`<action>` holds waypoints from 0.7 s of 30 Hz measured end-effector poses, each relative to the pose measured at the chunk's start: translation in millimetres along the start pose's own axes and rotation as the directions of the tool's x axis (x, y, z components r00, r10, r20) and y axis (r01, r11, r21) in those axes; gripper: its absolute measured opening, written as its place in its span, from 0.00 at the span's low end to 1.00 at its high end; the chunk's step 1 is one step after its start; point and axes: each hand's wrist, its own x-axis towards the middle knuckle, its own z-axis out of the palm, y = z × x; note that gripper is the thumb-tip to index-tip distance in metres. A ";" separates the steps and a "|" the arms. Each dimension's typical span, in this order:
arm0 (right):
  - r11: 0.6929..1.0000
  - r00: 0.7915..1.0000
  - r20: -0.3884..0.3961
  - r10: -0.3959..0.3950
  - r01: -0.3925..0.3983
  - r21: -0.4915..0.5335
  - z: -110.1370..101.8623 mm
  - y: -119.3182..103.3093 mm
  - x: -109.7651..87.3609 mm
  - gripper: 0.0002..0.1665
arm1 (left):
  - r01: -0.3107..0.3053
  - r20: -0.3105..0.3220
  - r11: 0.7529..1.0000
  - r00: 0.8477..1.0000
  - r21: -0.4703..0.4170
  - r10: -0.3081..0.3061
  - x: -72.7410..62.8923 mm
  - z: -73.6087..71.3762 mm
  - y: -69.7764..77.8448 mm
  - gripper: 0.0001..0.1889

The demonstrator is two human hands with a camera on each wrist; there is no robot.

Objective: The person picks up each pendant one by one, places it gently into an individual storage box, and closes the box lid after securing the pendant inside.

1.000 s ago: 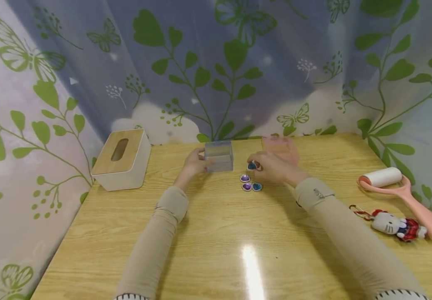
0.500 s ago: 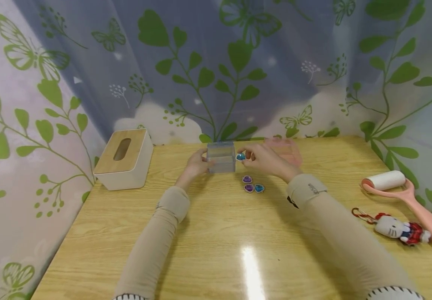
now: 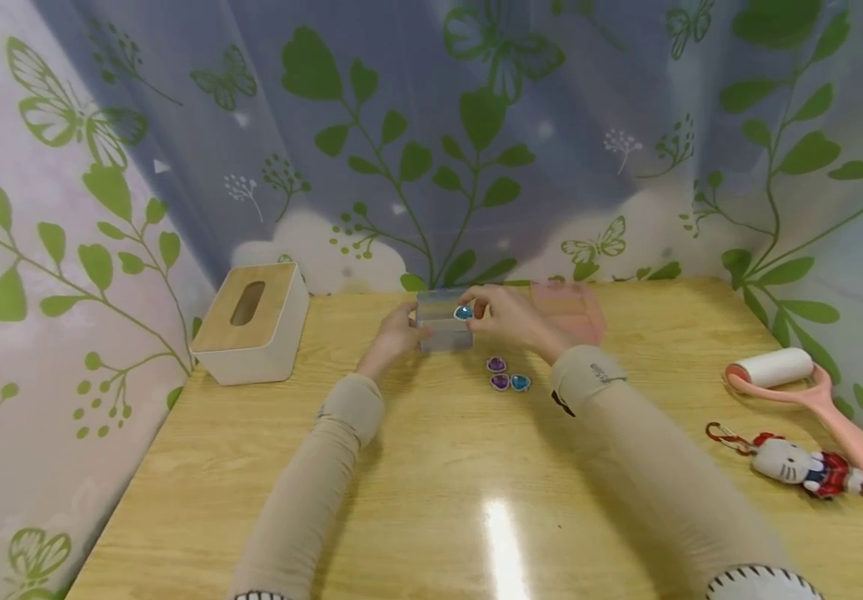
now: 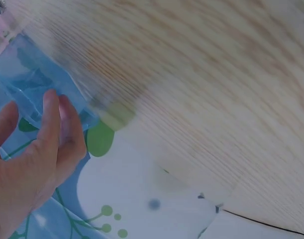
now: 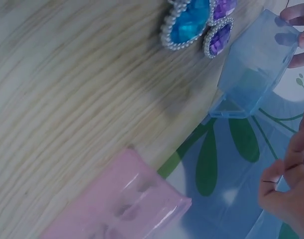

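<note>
- Since half a second ago, the right hand [image 3: 506, 315] has moved left, taking the held blue gem [image 3: 464, 312] from beside the clear box [image 3: 446, 340] to its right side.
- Tissue box [image 3: 236, 337] with a wooden top, at far left on the table [image 3: 424, 467].
- Left hand [image 3: 396, 332] grips the clear box by its left end.
- Held gem: pinched between the right thumb and fingers; whether it touches the box, I cannot tell.
- Two purple gems [image 3: 500, 382] and another blue gem [image 3: 521, 382] lie clustered in front.
- Pink container [image 3: 581, 312], partly behind the right hand.
- Plush keychain [image 3: 795, 464] and pink-handled lint roller [image 3: 844, 421], at far right.
</note>
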 end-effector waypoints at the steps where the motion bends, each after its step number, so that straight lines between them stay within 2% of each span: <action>1: 1.000 1.000 0.001 0.003 -0.003 0.001 1.1 -0.4 1.1 0.23 | -0.001 0.000 1.000 1.000 -0.004 0.001 0.3 0.9 0.0 0.38; 12: 1.000 1.000 0.009 0.026 -0.025 -0.017 14.4 0.0 18.2 0.20 | 0.002 -0.001 1.000 1.000 0.010 -0.002 4.5 4.6 0.6 0.38; 21: 0.998 0.999 0.013 0.053 -0.053 -0.018 24.7 -6.3 38.2 0.19 | 0.010 -0.017 0.999 1.000 0.038 -0.009 0.3 2.7 2.5 0.37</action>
